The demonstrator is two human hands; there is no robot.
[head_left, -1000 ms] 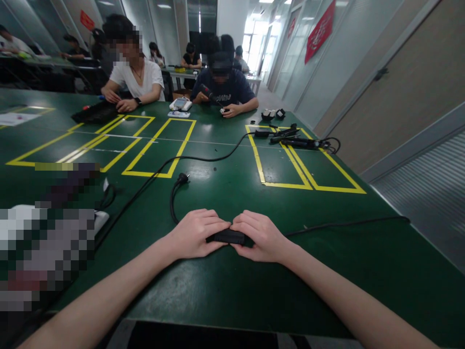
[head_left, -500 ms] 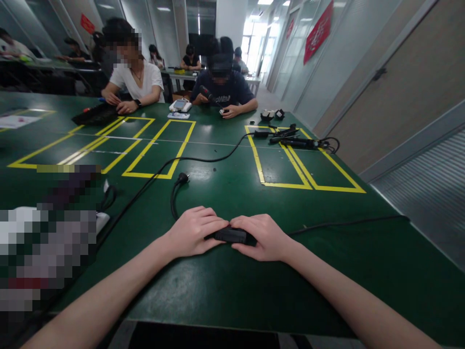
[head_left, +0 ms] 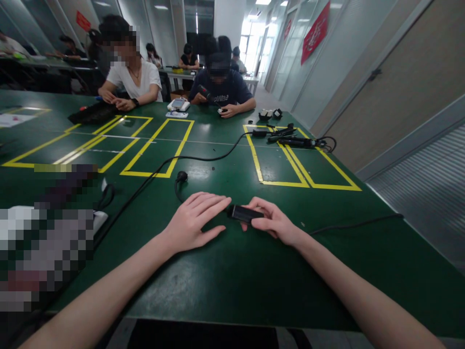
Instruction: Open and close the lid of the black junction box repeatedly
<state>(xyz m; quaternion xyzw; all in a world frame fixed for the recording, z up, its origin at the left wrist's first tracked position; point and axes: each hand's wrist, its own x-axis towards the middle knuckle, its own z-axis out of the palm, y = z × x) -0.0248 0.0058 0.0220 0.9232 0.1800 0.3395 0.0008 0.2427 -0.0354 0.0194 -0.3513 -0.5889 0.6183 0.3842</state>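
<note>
A small black box, seemingly a power adapter point(head_left: 247, 214), is gripped between the thumb and fingers of my right hand point(head_left: 276, 222), slightly above the green table. Just left of it, my left hand point(head_left: 198, 220) is open, thumb apart from the outstretched fingers, holding nothing. The adapter's left end lies close to those fingertips. A black cord with a plug point(head_left: 182, 176) lies beyond my left hand and runs behind it; where it ends is hidden. From behind my right wrist another black cord point(head_left: 348, 225) stretches to the table's right edge.
Yellow tape rectangles mark the green table point(head_left: 232, 286). A long black cord point(head_left: 203, 159) crosses to a heap of black devices point(head_left: 296, 141) at the back right. Pixelated items lie at left. Two people sit opposite, one holding a screwdriver-like tool point(head_left: 207, 93).
My right hand has lifted and turned the black adapter, moving it slightly away from me. My left hand has let go of it and its fingers have opened.
</note>
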